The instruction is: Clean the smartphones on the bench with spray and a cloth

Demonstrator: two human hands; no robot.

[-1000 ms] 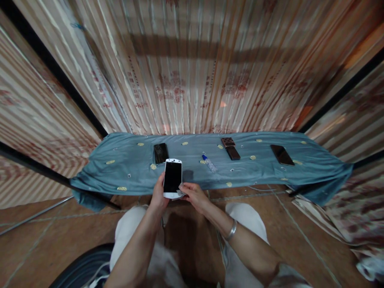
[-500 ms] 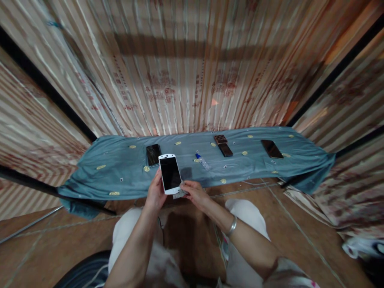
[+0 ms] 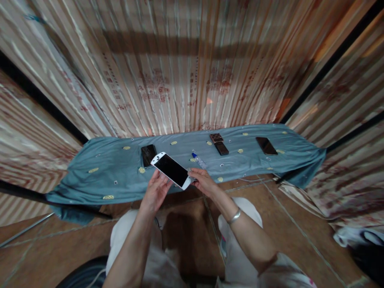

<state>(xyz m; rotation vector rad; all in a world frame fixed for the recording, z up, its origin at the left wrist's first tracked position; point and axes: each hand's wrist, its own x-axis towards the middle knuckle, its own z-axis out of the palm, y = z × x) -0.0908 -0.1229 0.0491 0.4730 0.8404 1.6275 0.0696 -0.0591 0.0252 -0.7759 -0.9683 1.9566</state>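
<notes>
A white smartphone [image 3: 171, 171] with a dark screen is held tilted above the front of the cloth-covered table [image 3: 120, 168]. Its top end points left and away from me. My left hand [image 3: 156, 191] supports it from below and along its near edge, the fingers partly hidden underneath. My right hand [image 3: 204, 181] is closed at the phone's lower right end, fingertips pinching a scrap of grey cloth, mostly hidden, against it. Just behind the phone lies a dark phone [image 3: 148, 154]. A small clear bottle with a blue cap [image 3: 199, 161] lies beyond my right hand.
Farther right on the table are a dark folded phone or case [image 3: 219, 144] and another black phone [image 3: 267, 146]. Black poles [image 3: 327, 76] and striped curtains [image 3: 168, 52] enclose the table. A dark round object [image 3: 84, 274] is on the floor at lower left.
The white phone has turned counterclockwise from nearly upright to a slant, its top end swinging left. My right hand has shifted slightly right and up with its lower end. The view has moved slightly.
</notes>
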